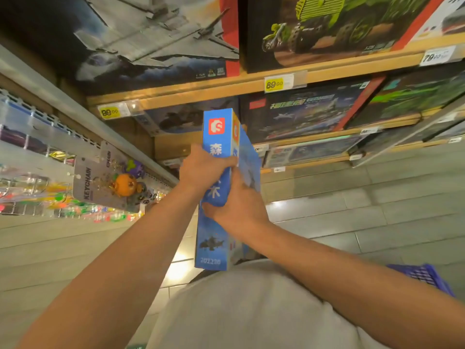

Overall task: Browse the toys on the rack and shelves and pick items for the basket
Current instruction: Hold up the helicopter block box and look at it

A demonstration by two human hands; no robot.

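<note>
Both hands hold a tall blue box (218, 187) upright in the middle of the view, narrow side toward the camera. The left hand (201, 170) grips it higher up, fingers curled round the near edge. The right hand (239, 202) grips it lower down, thumb across the narrow side and fingers round the broad face. The narrow side carries a red logo square at the top, white characters down the middle, a dark shark-like shape lower down and the number 202220 at the bottom. The box's lower end hangs just above the person's grey shirt (251, 311).

Far behind the box run wooden shelves (201, 91) packed with large toy boxes. On the top shelf a jet box (151, 41) stands left of a box showing a green vehicle (339, 28). On the shelf below, a dark blue box (302, 112) sits right of centre. Yellow price tags (274, 84) on the shelf edge read 89.00; another far right reads 79.00.

At left a rack holds keychain cards (88, 182), with an orange figure (124, 185) hanging beside them. Further left, blurred bright toys fill the rack.

At near right, the corner of a blue basket (422, 275) shows behind the right forearm; its contents cannot be seen. The floor (377, 210) is grey tile.
</note>
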